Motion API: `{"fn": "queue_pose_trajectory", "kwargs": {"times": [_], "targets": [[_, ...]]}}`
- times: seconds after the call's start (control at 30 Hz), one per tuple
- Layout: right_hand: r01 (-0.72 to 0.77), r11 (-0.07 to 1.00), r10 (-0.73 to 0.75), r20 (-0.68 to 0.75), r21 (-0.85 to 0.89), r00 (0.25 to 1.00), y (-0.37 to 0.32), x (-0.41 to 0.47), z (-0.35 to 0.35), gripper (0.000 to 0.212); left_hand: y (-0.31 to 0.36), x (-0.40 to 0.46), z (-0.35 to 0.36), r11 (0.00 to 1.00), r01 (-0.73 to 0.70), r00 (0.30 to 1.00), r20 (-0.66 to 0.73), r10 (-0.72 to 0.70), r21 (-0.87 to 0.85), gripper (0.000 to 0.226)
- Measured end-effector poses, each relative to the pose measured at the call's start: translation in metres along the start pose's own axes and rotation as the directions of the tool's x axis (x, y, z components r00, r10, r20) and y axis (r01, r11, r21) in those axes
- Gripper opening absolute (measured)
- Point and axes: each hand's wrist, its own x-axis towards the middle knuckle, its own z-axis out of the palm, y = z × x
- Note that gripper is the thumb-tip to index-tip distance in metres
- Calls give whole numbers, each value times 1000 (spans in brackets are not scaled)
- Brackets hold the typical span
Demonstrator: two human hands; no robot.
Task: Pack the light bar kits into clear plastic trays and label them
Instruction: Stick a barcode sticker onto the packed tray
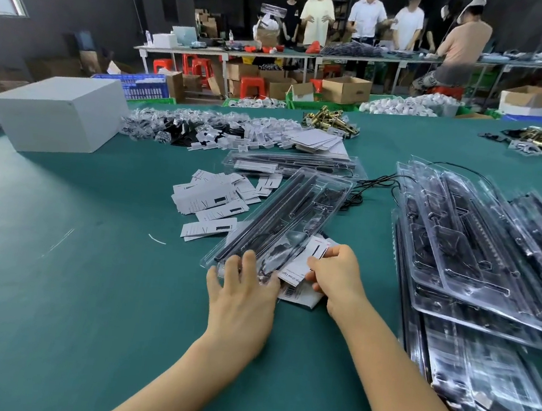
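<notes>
Tray (281,220) runs long axis away from near end, angled right. Left hand (242,290) rests flat-fingered on its near end; right hand (336,275) pinches label card (303,267) just right, nearer.

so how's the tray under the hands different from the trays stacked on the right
The tray under the hands lies alone on the green table; the stacked trays overlap in a loose pile. The left hand presses its near end while the right hand pinches a white label beside it; the stacked trays go untouched. Both are clear plastic holding black light bar parts.
</notes>
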Motion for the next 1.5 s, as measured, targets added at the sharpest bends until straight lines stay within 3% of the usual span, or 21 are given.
{"fn": "queue_pose_trajectory", "kwargs": {"times": [0.13,0.27,0.37,0.57,0.7,0.83,1.0,1.27,1.5], "targets": [[-21,1000,21,17,-7,1000,1,1,-1,13,-3,-4,8,986,21,999,37,-14,-168,45],[-80,997,80,50,-2,996,-5,-1,-5,15,-3,-6,13,975,-12,999,40,22,-220,62],[-159,987,152,165,30,975,-16,0,-19,21,-10,-4,13,966,-32,999,0,34,-257,61],[-118,966,221,501,-229,837,-24,-9,-25,20,-13,-3,13,949,-51,999,-12,49,-311,57],[-153,969,236,545,-194,805,-21,-8,-25,19,-15,-2,10,925,-74,997,-21,71,-372,65],[-131,971,227,601,-199,767,-22,-6,-33,20,-16,1,5,873,-42,998,11,54,-485,58],[-111,977,209,698,-184,685,-25,-6,-43,17,-15,0,6,881,-76,997,-5,83,-466,55],[-213,974,224,459,-77,860,-19,-4,-23,15,-14,-1,7,881,-56,998,-6,60,-470,67],[-174,930,320,483,-324,815,-20,-13,-15,8,-15,-1,4,884,-42,999,10,52,-465,92]]}}
